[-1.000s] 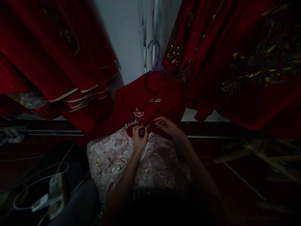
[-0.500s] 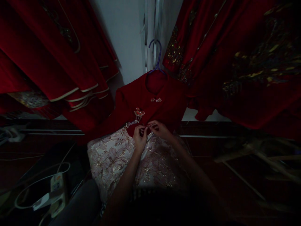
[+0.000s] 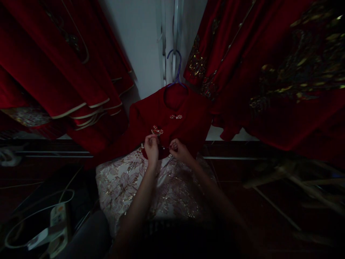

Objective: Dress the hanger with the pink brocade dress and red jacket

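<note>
A red garment [image 3: 142, 111] hangs on a purple hanger [image 3: 178, 70], its lower part lying over a pale floral brocade cloth [image 3: 118, 180]. At its neck front sits a beaded clasp [image 3: 176, 117]. My left hand [image 3: 151, 149] is closed in a pinch just below a fan-shaped beaded ornament [image 3: 157, 130]; what its fingertips hold is too dark to make out. To its right, my right hand [image 3: 181, 149] is closed near the garment's lower edge, fingers curled together, and its contents are hidden. Small beads show between the two hands.
Red garments with pale trim [image 3: 88, 82] hang at the left, and red ones with gold embroidery [image 3: 283, 82] at the right. A power strip [image 3: 58, 223] with white cables lies lower left. A wooden frame [image 3: 291, 176] stands at the right. The room is dim.
My hands, close together before, have moved apart. The left went up and leftward to the fan-shaped ornament, covering its lower part; the right stayed near the garment's lower edge. The view shifted slightly.
</note>
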A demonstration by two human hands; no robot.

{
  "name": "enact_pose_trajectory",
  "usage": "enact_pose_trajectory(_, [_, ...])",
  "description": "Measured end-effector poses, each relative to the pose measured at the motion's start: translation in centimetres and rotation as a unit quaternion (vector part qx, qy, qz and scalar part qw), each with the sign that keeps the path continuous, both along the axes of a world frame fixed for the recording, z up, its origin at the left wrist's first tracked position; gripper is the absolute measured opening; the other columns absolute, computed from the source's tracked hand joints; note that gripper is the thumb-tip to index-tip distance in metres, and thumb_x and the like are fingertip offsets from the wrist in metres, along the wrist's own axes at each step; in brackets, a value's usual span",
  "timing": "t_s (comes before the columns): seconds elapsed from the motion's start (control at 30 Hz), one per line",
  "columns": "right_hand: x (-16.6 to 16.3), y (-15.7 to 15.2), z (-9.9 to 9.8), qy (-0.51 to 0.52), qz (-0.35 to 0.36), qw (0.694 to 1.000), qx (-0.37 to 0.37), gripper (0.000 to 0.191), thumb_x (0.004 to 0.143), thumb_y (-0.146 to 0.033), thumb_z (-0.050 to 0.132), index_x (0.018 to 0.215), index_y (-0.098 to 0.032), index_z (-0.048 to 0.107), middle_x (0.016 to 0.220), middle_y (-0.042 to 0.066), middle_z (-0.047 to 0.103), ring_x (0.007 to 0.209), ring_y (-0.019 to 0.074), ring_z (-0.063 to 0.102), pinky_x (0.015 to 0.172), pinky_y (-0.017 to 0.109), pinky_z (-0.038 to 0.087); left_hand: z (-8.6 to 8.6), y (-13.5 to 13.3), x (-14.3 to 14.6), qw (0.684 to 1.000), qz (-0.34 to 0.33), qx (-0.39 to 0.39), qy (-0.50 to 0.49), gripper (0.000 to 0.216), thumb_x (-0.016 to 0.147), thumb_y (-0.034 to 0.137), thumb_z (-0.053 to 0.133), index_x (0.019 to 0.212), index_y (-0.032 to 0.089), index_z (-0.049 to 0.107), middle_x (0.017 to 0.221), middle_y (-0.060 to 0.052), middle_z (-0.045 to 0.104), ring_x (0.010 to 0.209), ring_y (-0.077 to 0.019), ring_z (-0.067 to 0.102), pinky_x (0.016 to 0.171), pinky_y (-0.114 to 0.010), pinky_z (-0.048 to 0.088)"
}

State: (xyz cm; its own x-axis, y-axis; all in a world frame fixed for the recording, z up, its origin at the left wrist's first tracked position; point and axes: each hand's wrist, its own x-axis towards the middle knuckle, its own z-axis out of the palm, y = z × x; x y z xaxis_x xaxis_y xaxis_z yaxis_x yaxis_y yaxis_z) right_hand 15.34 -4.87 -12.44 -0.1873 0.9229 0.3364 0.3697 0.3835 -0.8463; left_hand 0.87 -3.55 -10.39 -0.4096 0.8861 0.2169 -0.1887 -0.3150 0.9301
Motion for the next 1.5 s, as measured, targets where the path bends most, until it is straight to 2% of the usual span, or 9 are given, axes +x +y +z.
enact_pose_trajectory(0.03, [0.2, 0.1, -0.1, -0.003, 0.010, 1.000, -0.006, 0.014, 0.074, -0.017, 0.054, 0.086, -0.021, 0.048, 0.076, -0.002, 0.055, 0.068, 0.0117, 0.053, 0.066, 0.025, 0.044, -0.1, 1.1, -0.3, 1.000, 0.015, -0.024, -0.009, 0.013, 0.079, 0.029, 0.059, 0.086, 0.018, 0.059, 0.075, 0.002, 0.061, 0.066, -0.0084, 0.056, 0.067, -0.020, 0.043])
enact_pose_trajectory(0.13, [0.8, 0.0, 0.0, -0.015, 0.072, 0.997, -0.031, 0.013, 0.076, -0.022, 0.056, 0.088, -0.020, 0.050, 0.074, -0.002, 0.054, 0.066, 0.0116, 0.052, 0.064, 0.025, 0.043, -0.4, 3.1, -1.0, 0.997, -0.050, -0.057, 0.002, 0.020, 0.073, 0.030, 0.066, 0.088, 0.017, 0.066, 0.087, -0.002, 0.067, 0.080, -0.0106, 0.060, 0.079, -0.023, 0.044])
enact_pose_trajectory(0.33, [2.6, -0.3, 2.8, 0.040, 0.108, 0.993, -0.032, 0.019, 0.078, -0.019, 0.051, 0.096, -0.019, 0.053, 0.092, 0.003, 0.059, 0.081, 0.0130, 0.058, 0.075, 0.029, 0.047, 0.7, 2.6, -0.5, 0.966, -0.193, -0.075, -0.156, 0.030, 0.071, 0.032, 0.069, 0.097, 0.017, 0.067, 0.104, -0.005, 0.069, 0.091, -0.0134, 0.063, 0.086, -0.027, 0.045])
enact_pose_trajectory(0.53, [3.4, -0.5, 3.9, 0.055, 0.098, 0.993, -0.033, 0.021, 0.078, -0.017, 0.050, 0.098, -0.020, 0.052, 0.091, 0.003, 0.060, 0.082, 0.0126, 0.060, 0.077, 0.030, 0.048, 0.1, 2.3, 0.2, 0.986, -0.082, -0.050, -0.138, 0.030, 0.072, 0.034, 0.068, 0.097, 0.017, 0.068, 0.099, -0.005, 0.071, 0.083, -0.0116, 0.065, 0.079, -0.024, 0.047])
enact_pose_trajectory(0.87, [3.5, -0.5, 3.6, 0.039, 0.107, 0.993, -0.041, 0.024, 0.078, -0.014, 0.050, 0.101, -0.020, 0.052, 0.089, 0.002, 0.062, 0.077, 0.0114, 0.060, 0.072, 0.029, 0.049, 0.5, 3.1, 1.2, 0.979, -0.072, -0.028, -0.191, 0.026, 0.066, 0.031, 0.074, 0.087, 0.016, 0.071, 0.094, -0.006, 0.072, 0.090, -0.0136, 0.065, 0.094, -0.030, 0.044])
enact_pose_trajectory(1.17, [4.7, -1.4, 6.7, 0.085, 0.053, 0.995, -0.011, 0.014, 0.087, -0.029, 0.054, 0.098, -0.021, 0.055, 0.090, 0.004, 0.064, 0.084, 0.0135, 0.062, 0.073, 0.028, 0.050, -0.2, 3.6, 0.8, 0.982, -0.029, -0.055, -0.181, 0.026, 0.062, 0.031, 0.074, 0.082, 0.016, 0.070, 0.080, -0.001, 0.071, 0.075, -0.0118, 0.063, 0.083, -0.027, 0.047])
enact_pose_trajectory(1.3, [5.8, -2.4, 8.9, 0.108, 0.031, 0.994, -0.004, 0.013, 0.087, -0.031, 0.056, 0.096, -0.021, 0.055, 0.087, 0.003, 0.064, 0.076, 0.0125, 0.061, 0.070, 0.028, 0.051, 1.8, 3.0, 1.3, 0.984, -0.147, -0.074, -0.069, 0.026, 0.072, 0.041, 0.068, 0.076, 0.016, 0.070, 0.080, -0.003, 0.070, 0.074, -0.0142, 0.062, 0.080, -0.028, 0.047])
enact_pose_trajectory(1.4, [6.7, -3.1, 10.3, 0.112, 0.014, 0.994, 0.011, 0.015, 0.087, -0.033, 0.056, 0.096, -0.021, 0.055, 0.086, 0.003, 0.064, 0.074, 0.0125, 0.061, 0.070, 0.029, 0.051, 4.9, 3.2, 1.9, 0.978, -0.172, 0.024, 0.120, 0.021, 0.074, 0.037, 0.069, 0.081, 0.017, 0.071, 0.083, -0.004, 0.068, 0.077, -0.0157, 0.061, 0.079, -0.027, 0.046])
enact_pose_trajectory(1.5, [7.4, -3.6, 11.0, 0.112, 0.001, 0.994, 0.022, 0.016, 0.087, -0.034, 0.057, 0.095, -0.021, 0.055, 0.085, 0.002, 0.064, 0.073, 0.0125, 0.061, 0.071, 0.029, 0.051, 8.0, 3.8, 2.2, 0.928, -0.138, 0.136, 0.319, 0.025, 0.077, 0.035, 0.068, 0.098, 0.022, 0.069, 0.099, -0.005, 0.063, 0.086, -0.0174, 0.059, 0.081, -0.028, 0.045])
